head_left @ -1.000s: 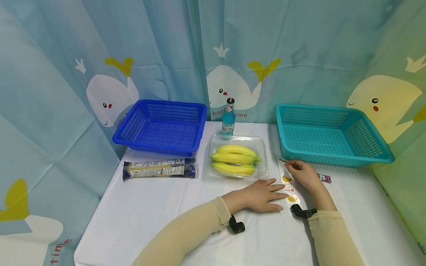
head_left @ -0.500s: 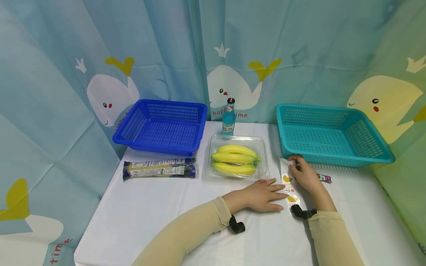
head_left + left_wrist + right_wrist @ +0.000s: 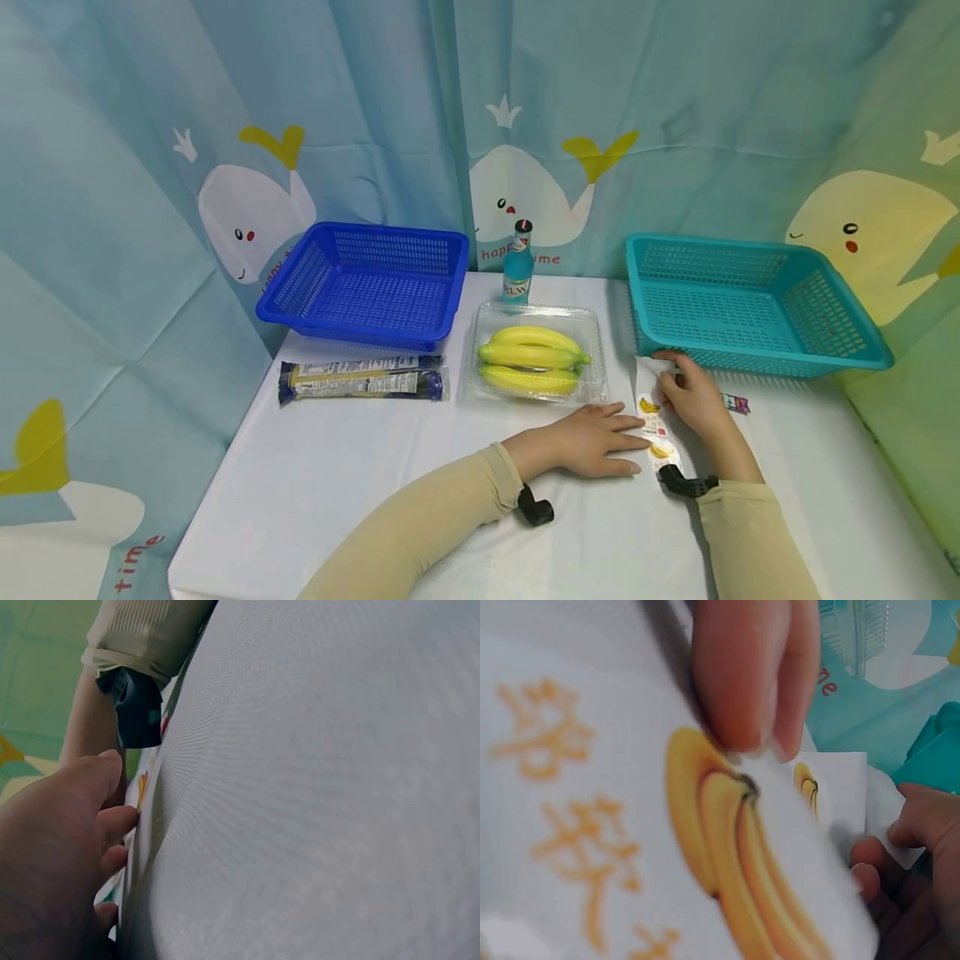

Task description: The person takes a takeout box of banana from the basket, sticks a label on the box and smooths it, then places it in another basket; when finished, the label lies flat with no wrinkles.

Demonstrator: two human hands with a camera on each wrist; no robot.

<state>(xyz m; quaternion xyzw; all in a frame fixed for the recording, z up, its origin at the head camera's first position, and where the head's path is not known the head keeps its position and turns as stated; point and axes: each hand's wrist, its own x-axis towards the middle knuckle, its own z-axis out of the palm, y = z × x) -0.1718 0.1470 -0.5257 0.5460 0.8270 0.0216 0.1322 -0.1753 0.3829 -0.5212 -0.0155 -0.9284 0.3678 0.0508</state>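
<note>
On the left of the white-covered table [image 3: 300, 475], a deep-blue perforated plastic basket [image 3: 367, 292] stands behind a long printed plastic packet [image 3: 360, 380] lying crosswise. Next come a turquoise glass bottle [image 3: 517, 275], upright with a dark cap, and just before it a clear plastic clamshell [image 3: 566, 317] holding three yellow bananas [image 3: 532, 357]. Nearer the person, the left hand [image 3: 588, 439] lies palm down, fingers spread wide, fingertips resting on a white strip of banana stickers [image 3: 651, 423]. This strip lies lengthwise between the two hands; the right hand [image 3: 692, 400], fingers curled, pinches its far end between thumb and forefinger. Farther right, a small purple packet [image 3: 736, 404] lies just before a teal perforated basket [image 3: 720, 321].
</note>
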